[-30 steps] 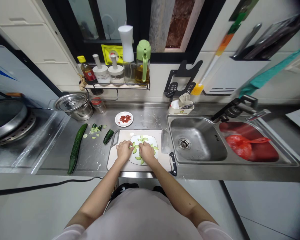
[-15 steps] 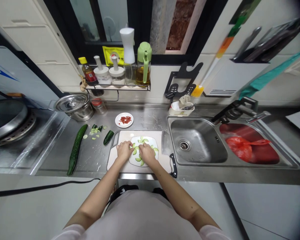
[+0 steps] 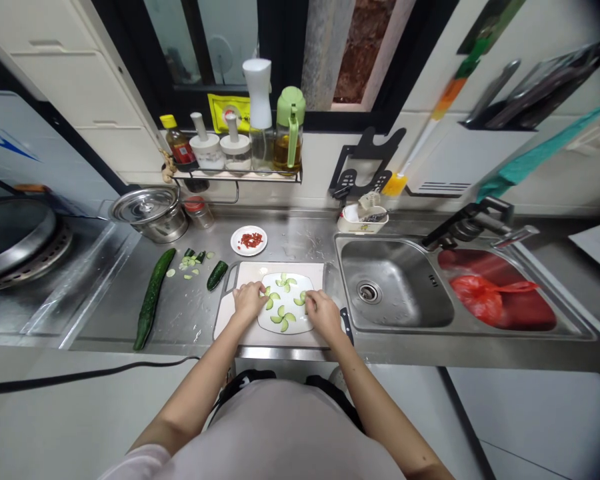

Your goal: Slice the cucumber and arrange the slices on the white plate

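Note:
A white plate (image 3: 265,323) rests on a pale cutting board (image 3: 245,273). Light green cucumber slices (image 3: 283,319) lie on it in small fan-like groups. My left hand (image 3: 250,301) is at the plate's left edge, its fingers pressed together beside a slice group; anything between the fingertips is hidden. At the right edge, my right hand (image 3: 323,313) has its fingertips pinched against the slices there, and what they hold is too small to make out. Under the board's right side a knife handle (image 3: 347,324) sticks out past my right hand.
Left of the board are a whole cucumber (image 3: 153,300), a cut piece (image 3: 217,275) and scraps (image 3: 190,261). A small dish (image 3: 249,241) with red bits stands behind it. The sink (image 3: 397,283) is to the right, a lidded pot (image 3: 153,213) at the back left.
My right hand has moved right, from the middle of the plate to its right edge, uncovering slices. My left hand has hardly moved.

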`<state>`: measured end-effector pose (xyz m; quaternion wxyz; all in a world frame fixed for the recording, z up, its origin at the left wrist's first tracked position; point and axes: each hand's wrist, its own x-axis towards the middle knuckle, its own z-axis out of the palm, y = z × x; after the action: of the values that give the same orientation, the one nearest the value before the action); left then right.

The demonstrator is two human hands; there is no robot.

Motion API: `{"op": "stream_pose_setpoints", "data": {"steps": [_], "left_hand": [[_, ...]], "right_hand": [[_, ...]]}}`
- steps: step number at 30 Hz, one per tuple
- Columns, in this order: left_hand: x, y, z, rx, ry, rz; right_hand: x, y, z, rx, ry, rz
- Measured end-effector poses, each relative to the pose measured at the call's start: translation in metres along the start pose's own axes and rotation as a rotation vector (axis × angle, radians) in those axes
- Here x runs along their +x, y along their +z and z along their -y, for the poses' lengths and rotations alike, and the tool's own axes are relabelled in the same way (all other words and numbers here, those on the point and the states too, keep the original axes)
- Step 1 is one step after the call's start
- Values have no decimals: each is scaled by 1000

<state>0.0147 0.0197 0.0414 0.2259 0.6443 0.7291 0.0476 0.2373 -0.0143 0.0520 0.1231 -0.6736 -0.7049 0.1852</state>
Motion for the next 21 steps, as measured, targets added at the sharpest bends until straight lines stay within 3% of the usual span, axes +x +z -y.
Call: {"op": "stream_pose_setpoints", "data": {"steps": [6, 15, 21], "left_hand": [[0, 0, 0, 9, 14, -4], [-2, 1, -1, 16, 14, -23], [-9, 4, -3, 12, 28, -100]], "right_hand": [[-6, -4, -17, -10, 71, -39], [-13, 1, -22, 17, 82, -51], [-16, 1, -24, 71, 95, -66]]}}
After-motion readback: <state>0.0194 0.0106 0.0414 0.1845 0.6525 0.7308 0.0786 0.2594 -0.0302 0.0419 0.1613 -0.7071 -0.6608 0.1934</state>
